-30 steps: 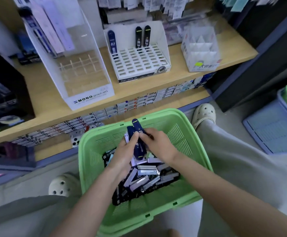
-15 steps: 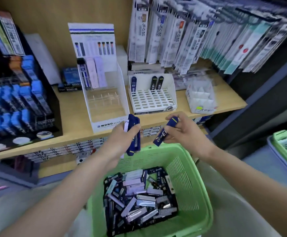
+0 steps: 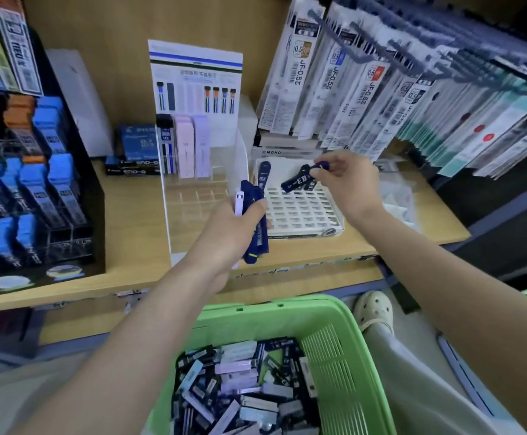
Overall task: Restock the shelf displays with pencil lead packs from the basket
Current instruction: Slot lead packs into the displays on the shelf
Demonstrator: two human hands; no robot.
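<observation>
My left hand (image 3: 224,237) grips a bundle of dark blue lead packs (image 3: 255,227) with one pale pack among them, held upright in front of the clear MONO display (image 3: 202,183). My right hand (image 3: 346,180) pinches one dark blue lead pack (image 3: 296,182) by its top, tilted over the back rows of the white grid display (image 3: 299,211). A few blue packs stand in that grid's rear slots (image 3: 263,175). The green basket (image 3: 343,350) sits low in front of me, with several loose lead packs (image 3: 243,387) heaped inside.
A black stand with blue lead cases (image 3: 33,196) fills the shelf's left side. Hanging refill packs (image 3: 412,98) crowd the upper right. The wooden shelf (image 3: 130,233) carries both displays. My shoe (image 3: 375,309) rests right of the basket.
Both hands rose out of the basket to the shelf. My right hand carried one blue pack forward over the white grid; my left hand moved up with the bundle.
</observation>
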